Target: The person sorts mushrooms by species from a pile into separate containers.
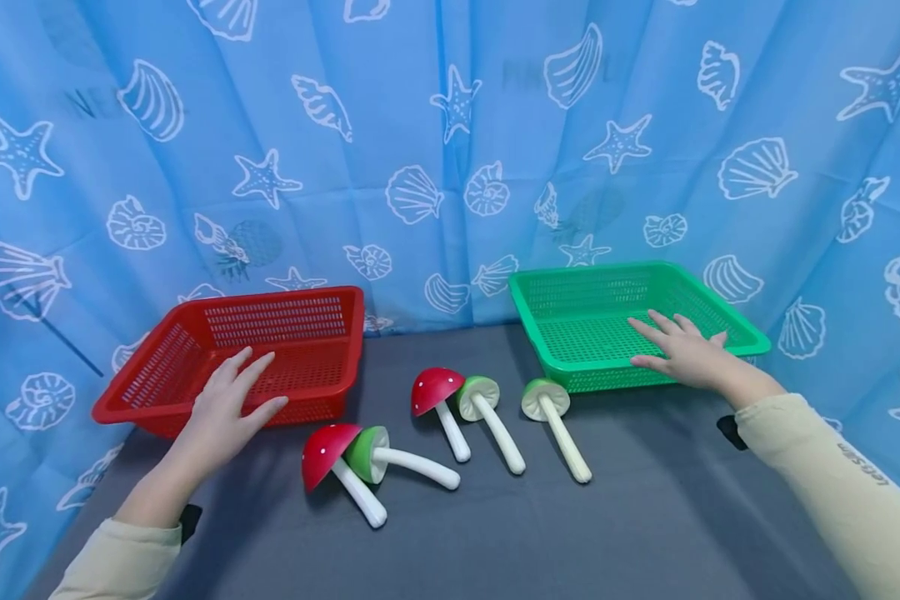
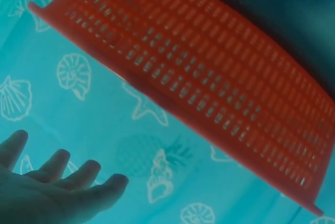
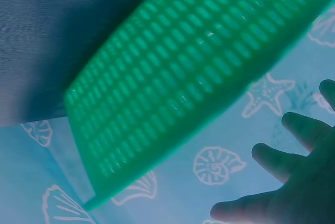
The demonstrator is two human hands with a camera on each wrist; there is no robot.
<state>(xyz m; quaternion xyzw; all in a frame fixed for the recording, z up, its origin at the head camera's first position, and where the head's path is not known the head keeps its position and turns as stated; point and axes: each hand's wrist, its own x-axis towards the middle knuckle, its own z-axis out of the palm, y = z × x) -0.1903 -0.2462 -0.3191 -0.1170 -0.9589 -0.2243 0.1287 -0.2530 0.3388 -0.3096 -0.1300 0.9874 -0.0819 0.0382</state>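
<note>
Head view gives me five mushrooms (image 1: 437,390) on the desk (image 1: 495,533), lower centre of the frame, stems slanting mostly toward the lower right. I judge the left hand (image 1: 221,408) nearer their left end, the right hand (image 1: 690,354) nearer their right end. Both are empty, fingers spread, seen against the red basket (image 1: 277,321) at left and green basket (image 1: 577,329) at right.
</note>
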